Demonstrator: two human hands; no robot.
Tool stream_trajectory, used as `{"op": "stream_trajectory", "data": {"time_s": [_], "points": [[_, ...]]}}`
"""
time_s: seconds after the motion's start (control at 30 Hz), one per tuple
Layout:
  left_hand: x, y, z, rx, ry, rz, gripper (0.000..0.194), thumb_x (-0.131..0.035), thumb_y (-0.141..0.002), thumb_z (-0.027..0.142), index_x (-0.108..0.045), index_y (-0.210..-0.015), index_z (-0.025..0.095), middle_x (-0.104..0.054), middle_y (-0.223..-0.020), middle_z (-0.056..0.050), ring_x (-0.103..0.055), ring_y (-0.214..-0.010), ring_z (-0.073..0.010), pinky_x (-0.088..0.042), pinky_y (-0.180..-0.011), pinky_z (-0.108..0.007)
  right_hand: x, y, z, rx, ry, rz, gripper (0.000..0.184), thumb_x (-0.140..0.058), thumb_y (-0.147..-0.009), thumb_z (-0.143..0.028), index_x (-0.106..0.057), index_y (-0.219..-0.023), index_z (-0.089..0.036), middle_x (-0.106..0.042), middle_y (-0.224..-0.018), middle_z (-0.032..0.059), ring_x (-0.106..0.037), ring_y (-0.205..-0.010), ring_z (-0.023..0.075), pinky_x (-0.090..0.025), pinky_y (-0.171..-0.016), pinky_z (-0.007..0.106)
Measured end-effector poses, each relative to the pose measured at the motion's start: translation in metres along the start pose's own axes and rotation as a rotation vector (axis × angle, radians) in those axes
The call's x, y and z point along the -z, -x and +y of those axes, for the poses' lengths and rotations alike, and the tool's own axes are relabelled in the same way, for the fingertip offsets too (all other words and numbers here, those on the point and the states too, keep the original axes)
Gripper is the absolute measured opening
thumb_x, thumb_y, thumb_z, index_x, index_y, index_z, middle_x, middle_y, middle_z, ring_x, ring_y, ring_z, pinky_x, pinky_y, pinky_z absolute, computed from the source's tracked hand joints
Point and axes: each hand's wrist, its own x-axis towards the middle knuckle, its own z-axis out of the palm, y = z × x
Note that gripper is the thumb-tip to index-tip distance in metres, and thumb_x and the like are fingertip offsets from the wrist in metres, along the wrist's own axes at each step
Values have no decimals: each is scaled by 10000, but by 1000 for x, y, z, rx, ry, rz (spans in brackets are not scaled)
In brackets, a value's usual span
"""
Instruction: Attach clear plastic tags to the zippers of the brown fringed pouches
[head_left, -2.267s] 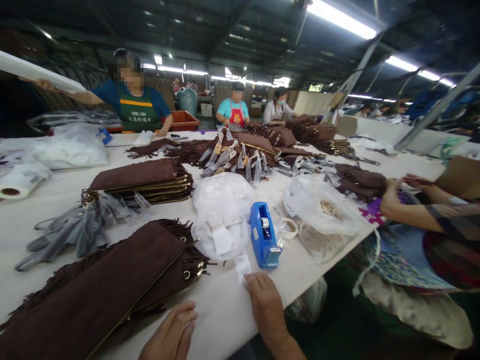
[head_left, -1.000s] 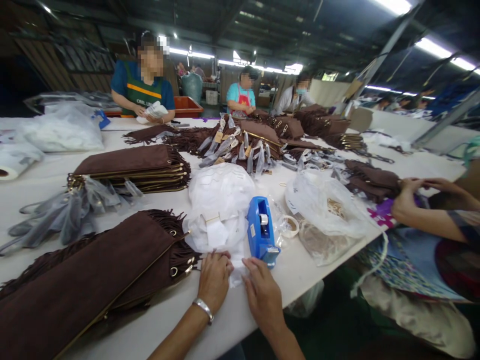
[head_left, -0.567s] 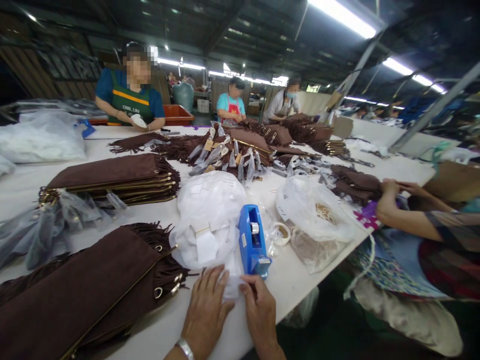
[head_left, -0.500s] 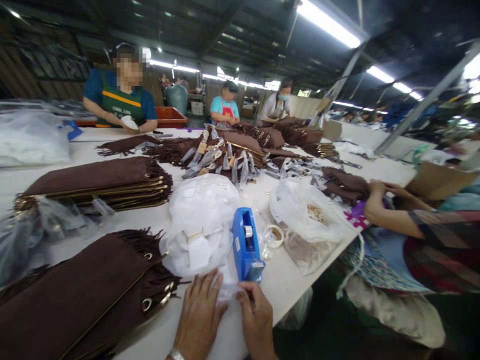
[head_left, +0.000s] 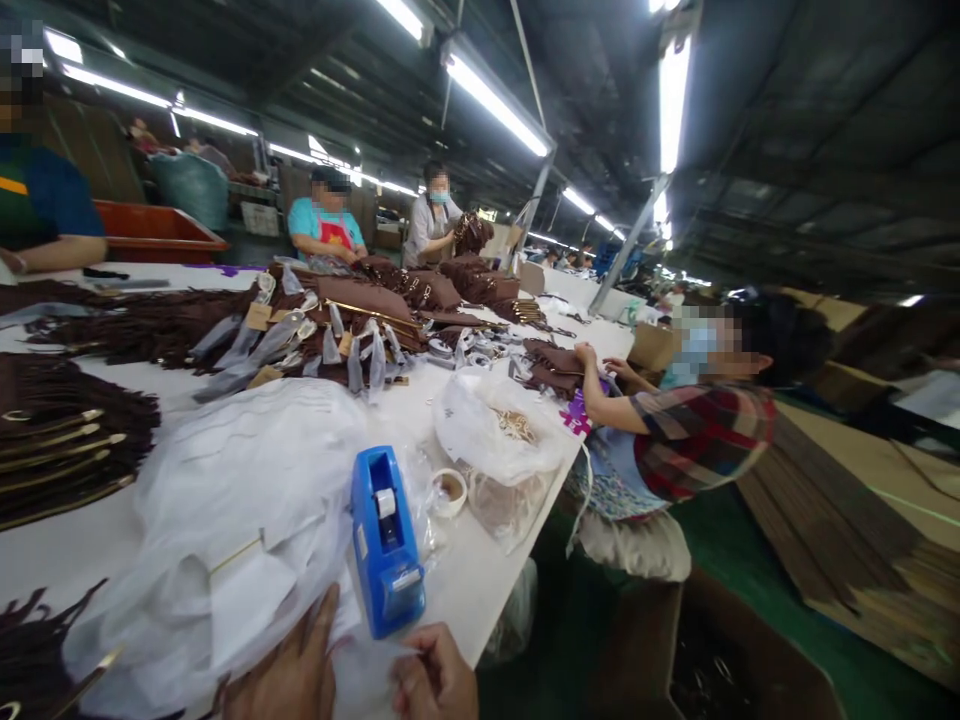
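At the bottom edge, my left hand point(head_left: 289, 665) lies with its fingers stretched out, partly cut off by the frame, beside a thin translucent white sheet point(head_left: 360, 672). My right hand point(head_left: 439, 672) pinches that sheet's right edge between thumb and fingers. Just above the hands stands a blue tape dispenser point(head_left: 386, 540) with a roll in it. To its left spreads a heap of translucent white wrapping point(head_left: 247, 470) with a white card point(head_left: 251, 610) on top. Whether the pinched sheet is plastic or paper, I cannot tell.
Stacked brown fringed bags point(head_left: 60, 440) lie left, and more brown bags point(head_left: 367, 300) lie ahead. A tape roll point(head_left: 448, 492) and a clear bag of small tan pieces point(head_left: 502, 425) sit right of the dispenser. A co-worker in a plaid sleeve point(head_left: 697, 430) sits along the right table edge point(head_left: 525, 560).
My view has turned to the right, so table things appear further left and both hands lower. My right hand still pinches the thin sheet. A co-worker at the back now holds up brown pieces.
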Motion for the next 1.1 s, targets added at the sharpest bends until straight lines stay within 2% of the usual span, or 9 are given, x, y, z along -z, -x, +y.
{"op": "stream_trajectory", "data": {"time_s": [0.2,0.3,0.4,0.53,0.67,0.77,0.83,0.9,1.1], "points": [[9,-5,5,86,229,-40,462,-410,-863,128,-473,-1320,156,-606,-1240,-149,-552,-1144,-295,-454,-940,-446,13,5,-37,-84,-103,-99,295,-588,-806,-467,-575,-728,-184,-538,-528,-42,-452,-464,92,-354,-466,189],[23,16,-10,48,483,-45,462,-364,-869,117,-461,-1321,129,-564,-1295,-139,-503,-1204,-246,-390,-1028,-421,19,5,-50,-138,-110,-136,302,-600,-810,-472,-567,-725,-184,-522,-504,-50,-407,-455,81,-322,-457,187],[55,45,-23,119,744,-1,436,-304,-878,110,-545,-1237,170,-580,-1274,-95,-488,-1213,-207,-328,-1079,-398,17,10,-58,-133,-100,-212,300,-603,-820,-459,-569,-719,-179,-521,-507,-49,-388,-460,71,-300,-454,183],[99,71,-23,418,1182,-44,328,-403,-915,289,-563,-1194,226,-610,-1228,-70,-532,-1155,-206,-376,-1024,-362,2,28,-72,-132,-94,-307,310,-615,-811,-470,-563,-715,-179,-526,-513,-45,-391,-456,68,-293,-442,182],[111,79,-15,426,1572,-165,338,-615,-795,314,-598,-1101,172,-671,-1069,-79,-597,-1003,-216,-449,-867,-309,-16,47,-88,-79,-68,-402,305,-620,-801,-480,-569,-750,-183,-534,-537,-41,-419,-466,77,-307,-444,188],[110,87,-15,509,1583,-188,98,-659,-696,223,-623,-710,133,-651,-673,-17,-576,-680,-163,-415,-641,-255,-28,59,-98,-43,-12,-460,302,-621,-798,-479,-584,-777,-180,-527,-540,-41,-411,-459,75,-309,-446,193],[111,97,-19,578,1520,-172,120,-642,-669,195,-575,-586,141,-584,-553,16,-509,-583,-134,-359,-577,-245,-34,65,-104,-43,-2,-480,312,-625,-790,-483,-604,-854,-178,-542,-565,-34,-416,-464,79,-310,-443,196],[113,109,-26,593,1488,-170,104,-631,-664,196,-583,-589,141,-583,-549,20,-496,-577,-133,-339,-569,-247,-41,72,-108,-42,12,-520,333,-620,-786,-492,-620,-883,-173,-543,-567,-29,-421,-469,87,-310,-441,201],[125,166,-49,641,1472,-77,108,-585,-698,205,-605,-611,145,-637,-591,-7,-532,-591,-151,-335,-571,-257,-69,101,-106,-17,133,-677,357,-616,-765,-531,-601,-696,-181,-472,-485,-47,-369,-448,89,-276,-444,209]]}}
